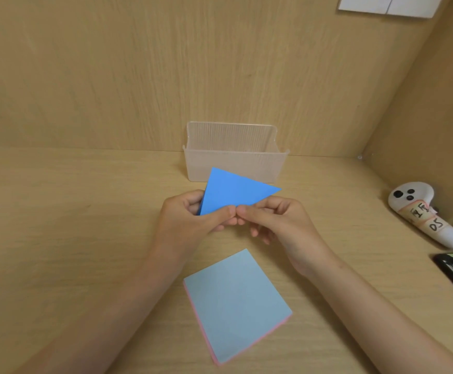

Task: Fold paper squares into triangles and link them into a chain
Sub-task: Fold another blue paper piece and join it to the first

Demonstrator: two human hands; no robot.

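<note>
Well, both hands are busy on the one sheet. The left hand (190, 220) pinches the blue triangle (233, 193) at its lower left corner, thumb on the near face and curled fingers behind. The right hand (276, 222) pinches the same long edge just beside it, so the two thumb tips nearly touch at the middle of that edge. The triangle is held up off the desk (58, 211), its apex pointing up and away, in front of the box (236, 157) at the back wall.

From where I stand this looks like the creasing step: the square seems already folded corner to corner, and the fold wants sharpening. To do it well, I'd keep both layers pinched so they cannot slide and check that the free edges lie flush. Then I'd run the thumbs outward from the middle toward each end (press and slide, don't pull, or thin paper buckles). Which edge is the fold I cannot tell for certain.

Nearer the person, the stack (236, 303) of pale blue squares lies flat on the desk, apart from the hands, with pink showing at its edges. No chain is in sight, so the job seems barely begun. Off to the right lies a white controller (422, 211).
</note>
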